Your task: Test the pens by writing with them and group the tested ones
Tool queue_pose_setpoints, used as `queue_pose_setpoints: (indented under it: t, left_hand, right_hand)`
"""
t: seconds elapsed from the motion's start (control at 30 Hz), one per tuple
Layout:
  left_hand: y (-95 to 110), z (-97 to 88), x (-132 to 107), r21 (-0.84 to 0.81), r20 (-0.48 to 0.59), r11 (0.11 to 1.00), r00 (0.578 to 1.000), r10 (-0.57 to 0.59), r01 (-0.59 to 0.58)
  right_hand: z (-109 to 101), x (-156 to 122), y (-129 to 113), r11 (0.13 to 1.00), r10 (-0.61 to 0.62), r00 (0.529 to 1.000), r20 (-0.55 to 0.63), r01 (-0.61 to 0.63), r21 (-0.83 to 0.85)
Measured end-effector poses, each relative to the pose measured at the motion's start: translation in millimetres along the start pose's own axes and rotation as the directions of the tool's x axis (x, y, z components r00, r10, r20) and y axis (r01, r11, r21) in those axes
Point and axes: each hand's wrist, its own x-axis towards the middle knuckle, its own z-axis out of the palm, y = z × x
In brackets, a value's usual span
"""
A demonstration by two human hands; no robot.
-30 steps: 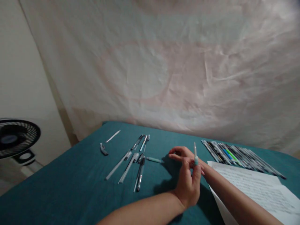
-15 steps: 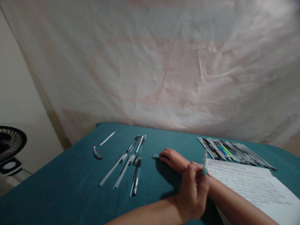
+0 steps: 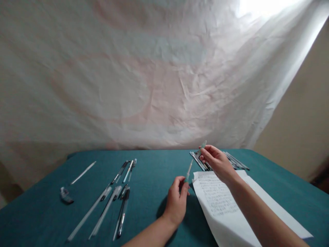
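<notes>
My left hand [image 3: 177,200] is raised a little above the teal tablecloth [image 3: 151,175], with its fingers pinched on a thin white pen refill [image 3: 189,170] that points up and to the right. My right hand [image 3: 217,162] hovers over the far end of the written sheet of paper [image 3: 221,202] and grips a small pale green pen part [image 3: 201,149] between its fingertips. The two hands are apart, the right one higher and farther back.
Several pens and clear pen barrels [image 3: 113,199] lie on the left of the cloth, with a small dark clip [image 3: 65,196] and a white stick [image 3: 83,172] beyond them. A row of pens [image 3: 231,161] lies behind my right hand. A creased white sheet [image 3: 144,75] hangs behind the table.
My right hand has lifted the green part off the cloth and swung right, above the paper. My left hand has lowered and tilted the refill. The camera has turned right, so the fan is gone.
</notes>
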Motion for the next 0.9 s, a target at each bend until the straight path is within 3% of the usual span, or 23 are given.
queue_pose_setpoints:
  t: [0.37,0.67,0.9]
  left_hand:
    - [1,-0.6,0,0.035,0.012,0.999,1.000,-0.006,0.005]
    - [4,-1.6,-1,0.013,0.024,1.000,1.000,-0.005,0.005]
    - [6,-2.6,0,0.008,0.005,1.000,1.000,-0.007,0.007]
  right_hand:
    - [2,-3,-6,1.000,-0.021,0.999,0.033,0.021,-0.012]
    - [3,-7,-11,0.992,0.008,0.986,0.166,0.014,-0.127]
    - [11,-11,-6,0.988,0.094,0.938,0.334,-0.046,-0.148]
